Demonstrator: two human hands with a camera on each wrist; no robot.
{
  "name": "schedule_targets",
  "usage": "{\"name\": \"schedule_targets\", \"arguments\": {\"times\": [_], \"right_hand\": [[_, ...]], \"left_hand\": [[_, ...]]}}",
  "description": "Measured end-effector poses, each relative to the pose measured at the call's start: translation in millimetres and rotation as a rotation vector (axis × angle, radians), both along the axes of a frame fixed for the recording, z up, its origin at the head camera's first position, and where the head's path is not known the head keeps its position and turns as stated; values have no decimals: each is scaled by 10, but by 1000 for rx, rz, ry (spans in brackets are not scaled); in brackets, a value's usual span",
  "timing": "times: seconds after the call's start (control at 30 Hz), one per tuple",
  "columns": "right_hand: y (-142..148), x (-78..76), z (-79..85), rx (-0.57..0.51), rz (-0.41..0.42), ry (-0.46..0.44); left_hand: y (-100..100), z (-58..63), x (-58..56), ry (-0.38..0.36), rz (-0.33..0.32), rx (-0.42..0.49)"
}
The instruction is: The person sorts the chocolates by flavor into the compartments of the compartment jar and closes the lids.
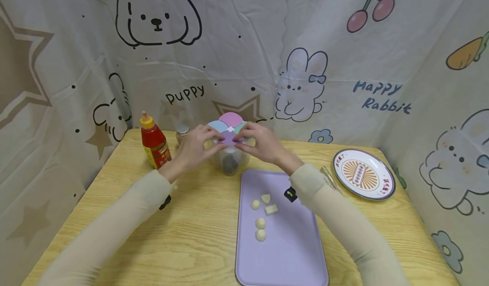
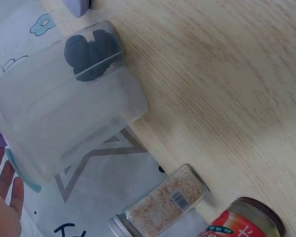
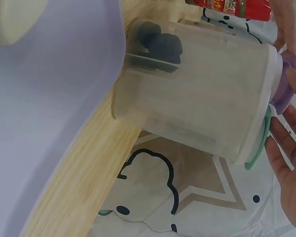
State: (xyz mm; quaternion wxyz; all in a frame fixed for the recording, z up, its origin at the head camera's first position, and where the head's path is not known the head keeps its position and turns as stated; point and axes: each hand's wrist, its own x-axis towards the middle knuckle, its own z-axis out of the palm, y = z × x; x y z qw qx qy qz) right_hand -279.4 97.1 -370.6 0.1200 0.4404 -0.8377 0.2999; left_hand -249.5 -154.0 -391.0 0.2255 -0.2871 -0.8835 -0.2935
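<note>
A clear plastic divided canister (image 3: 202, 94) stands near the back of the table. Its lid has pink, blue, green and purple petal-shaped flaps, and dark lumps (image 3: 163, 47) lie at the bottom of one compartment. My left hand (image 1: 196, 145) pinches the left side of the purple flap (image 1: 229, 138) between thumb and fingers. On the flap's right side, my right hand (image 1: 264, 141) does the same. In the right wrist view the purple flap looks tilted out from the rim, with the green flap (image 3: 259, 143) beside it.
A lilac tray (image 1: 286, 252) with several pale pieces (image 1: 271, 209) lies in front of the canister. Left of it stand a red sauce bottle (image 1: 154, 144) and a shaker jar (image 2: 163, 202). A patterned plate (image 1: 364, 174) rests at the right, beside a clear, thin item (image 1: 330, 178).
</note>
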Motion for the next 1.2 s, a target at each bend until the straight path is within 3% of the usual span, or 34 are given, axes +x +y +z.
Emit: {"name": "schedule_targets", "arguments": {"times": [0.4,0.9,1.07,1.2], "right_hand": [[-49,17,-82,2,-48,7],[-45,-5,-170,-10,-35,97],[-8,-52,-135,-54,-10,-4],[40,-166,-109,-68,-70,-90]], "left_hand": [[27,-85,13,38,35,0],[34,-109,27,58,28,4],[67,-93,36,101,39,-23],[170,-101,59,126,55,-69]]}}
